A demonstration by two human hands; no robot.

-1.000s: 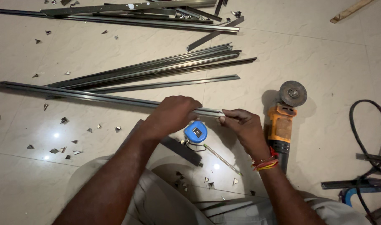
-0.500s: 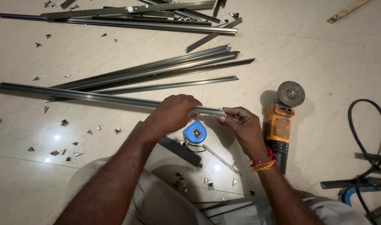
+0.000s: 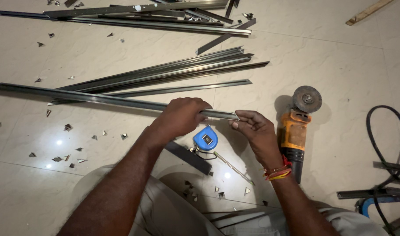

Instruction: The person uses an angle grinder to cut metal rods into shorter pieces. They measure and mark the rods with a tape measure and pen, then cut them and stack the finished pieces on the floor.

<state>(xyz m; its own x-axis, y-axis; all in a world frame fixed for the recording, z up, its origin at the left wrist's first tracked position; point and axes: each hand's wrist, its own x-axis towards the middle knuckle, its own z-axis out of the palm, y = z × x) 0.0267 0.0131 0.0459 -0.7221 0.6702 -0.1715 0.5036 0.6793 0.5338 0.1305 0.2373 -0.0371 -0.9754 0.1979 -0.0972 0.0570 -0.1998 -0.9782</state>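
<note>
Where hands (image 3: 182, 116) grip — thin grey metal strip (image 3: 99, 99).

**A metal-cutting job on a tiled floor**

This looks like a building interior used as a fit-out worksite. The work lies directly on a glossy cream tiled floor (image 3: 340, 57). Long metal channel strips (image 3: 165, 72) are heaped from nine to twelve o'clock, offcut chips (image 3: 68, 127) litter eight o'clock, and an orange angle grinder (image 3: 296, 131) rests at three o'clock beside a black cable (image 3: 386, 131).
</note>
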